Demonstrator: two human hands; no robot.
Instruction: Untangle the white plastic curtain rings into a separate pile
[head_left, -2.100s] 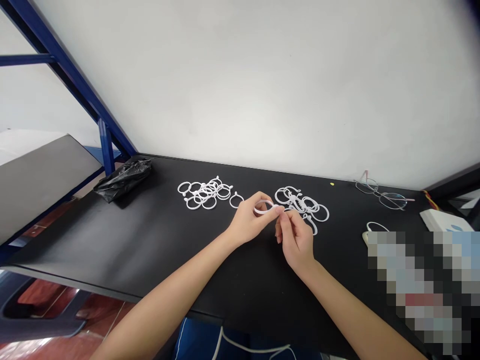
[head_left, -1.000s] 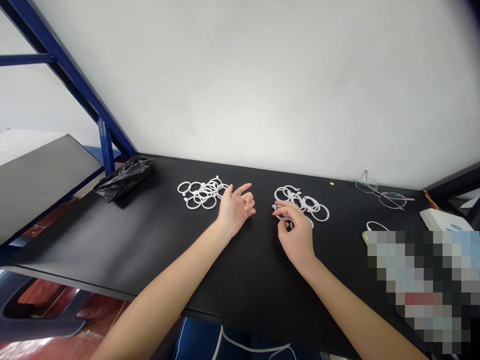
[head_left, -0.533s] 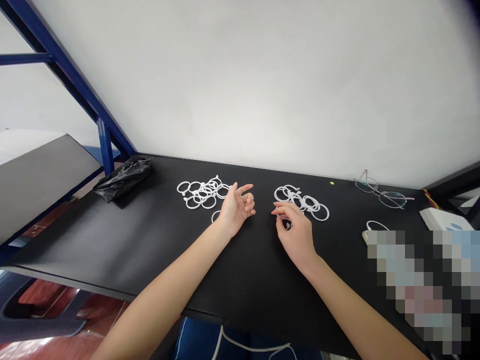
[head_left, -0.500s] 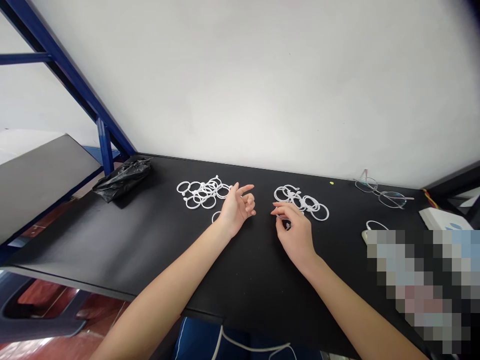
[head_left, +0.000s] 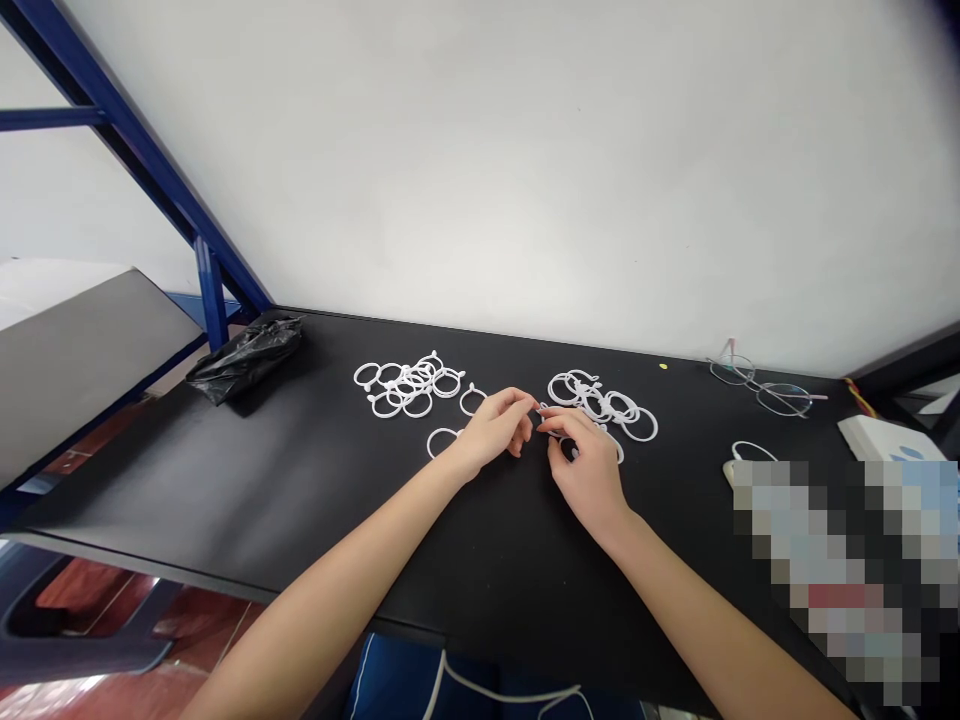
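My left hand [head_left: 495,430] reaches in over the black table with its fingers bent. Its thumb and forefinger are pinched together at the small eyelet of a white curtain ring [head_left: 543,408]. Opposite it, my right hand [head_left: 591,468] grips the same ring between thumb and fingertips; most of that ring is hidden. Another white ring [head_left: 619,448] shows partly behind the right hand's knuckles. Just beyond that hand lies a pile of white rings [head_left: 637,424]. Left of my left hand are two loose rings, one farther back [head_left: 463,402] and one nearer [head_left: 430,446].
A larger pile of white rings [head_left: 417,402] lies to the left. A crumpled black plastic bag [head_left: 244,360] rests at the far left. Eyeglasses [head_left: 784,398], a white box [head_left: 889,438] and a blurred-out area are at right. A blue frame [head_left: 150,165] stands against the wall.
My left hand has moved right and closed its fingers at the ring by my right hand. A loose ring it covered now shows, and a ring edge appears behind my right hand.
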